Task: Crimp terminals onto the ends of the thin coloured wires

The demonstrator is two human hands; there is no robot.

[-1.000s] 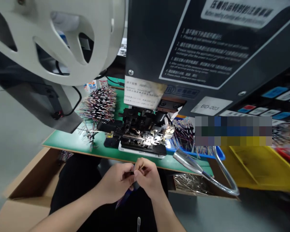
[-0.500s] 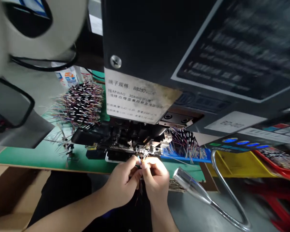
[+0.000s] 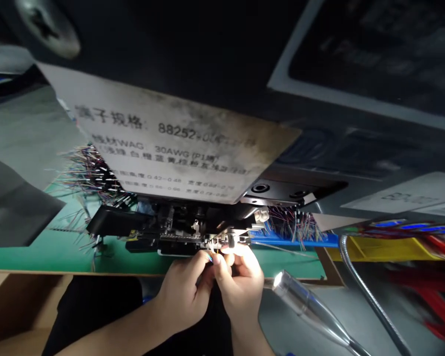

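Observation:
My left hand (image 3: 183, 291) and my right hand (image 3: 239, 284) are pressed together at the front of the black crimping die (image 3: 178, 230) of a large dark press machine (image 3: 244, 74). Both hands pinch a small bundle of thin coloured wires (image 3: 212, 253), whose tips point up into the lit slot of the die. The fingers of both hands are closed around the wires. A stained white label (image 3: 170, 148) with printed text hangs just above the die.
A heap of coloured wires (image 3: 92, 173) lies on the green mat (image 3: 59, 252) at left. More wires (image 3: 292, 222) sit in a blue tray (image 3: 300, 241) at right, beside a yellow bin (image 3: 385, 247). A gooseneck lamp (image 3: 304, 301) shines from lower right.
My head has moved much closer to the machine. Both hands have risen from my lap to the die, carrying the wire tips up to its slot.

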